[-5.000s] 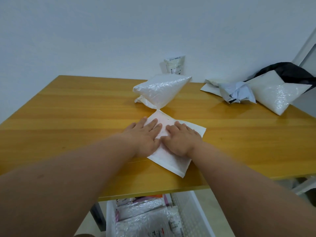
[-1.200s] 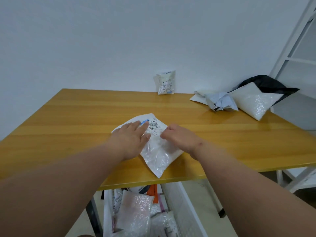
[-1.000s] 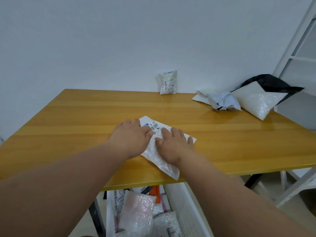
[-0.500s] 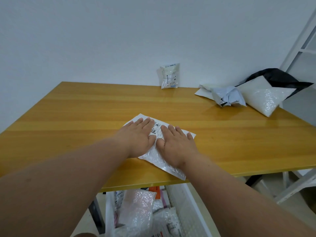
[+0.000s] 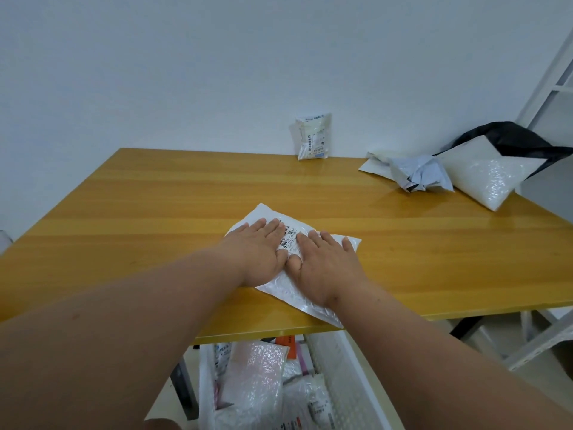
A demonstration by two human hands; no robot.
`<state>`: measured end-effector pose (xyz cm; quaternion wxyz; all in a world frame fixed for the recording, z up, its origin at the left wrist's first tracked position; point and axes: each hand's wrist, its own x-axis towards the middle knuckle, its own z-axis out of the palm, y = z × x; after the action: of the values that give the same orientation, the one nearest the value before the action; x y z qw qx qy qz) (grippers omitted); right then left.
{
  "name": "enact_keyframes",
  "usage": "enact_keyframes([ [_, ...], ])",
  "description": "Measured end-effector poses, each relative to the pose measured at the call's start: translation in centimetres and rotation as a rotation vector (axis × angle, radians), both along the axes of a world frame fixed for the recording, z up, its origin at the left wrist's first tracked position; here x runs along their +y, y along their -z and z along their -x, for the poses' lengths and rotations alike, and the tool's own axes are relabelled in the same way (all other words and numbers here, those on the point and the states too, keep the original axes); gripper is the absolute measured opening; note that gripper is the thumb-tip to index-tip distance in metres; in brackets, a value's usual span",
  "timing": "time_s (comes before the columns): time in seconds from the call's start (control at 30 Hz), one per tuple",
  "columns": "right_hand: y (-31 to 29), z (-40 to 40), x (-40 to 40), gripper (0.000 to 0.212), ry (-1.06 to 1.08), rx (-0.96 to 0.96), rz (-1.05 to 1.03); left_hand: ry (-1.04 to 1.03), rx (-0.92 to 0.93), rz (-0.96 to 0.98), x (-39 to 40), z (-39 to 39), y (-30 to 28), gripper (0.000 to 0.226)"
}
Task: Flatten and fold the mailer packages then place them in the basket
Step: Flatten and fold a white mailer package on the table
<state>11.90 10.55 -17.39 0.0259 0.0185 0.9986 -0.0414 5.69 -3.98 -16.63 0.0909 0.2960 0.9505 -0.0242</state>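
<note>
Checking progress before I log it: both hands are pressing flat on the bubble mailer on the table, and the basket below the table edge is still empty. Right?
Not quite. The left hand and right hand do press flat on the bubble mailer on the table, but the head view shows the basket already holds several mailers.

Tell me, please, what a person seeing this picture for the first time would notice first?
First, the two hands, left hand and right hand, pressing flat on a white mailer near the front edge of the table. Next, the pile of crumpled mailers at the far right corner, and the white basket of packages below the table's front edge.
</note>
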Motion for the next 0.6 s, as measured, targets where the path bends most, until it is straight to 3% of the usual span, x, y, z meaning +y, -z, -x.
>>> enact_keyframes([
  [0.6,0.59,0.15,-0.47,0.06,0.007,0.032,-0.021,0.006,0.007,0.045,0.29,0.48,1.02,0.061],
])
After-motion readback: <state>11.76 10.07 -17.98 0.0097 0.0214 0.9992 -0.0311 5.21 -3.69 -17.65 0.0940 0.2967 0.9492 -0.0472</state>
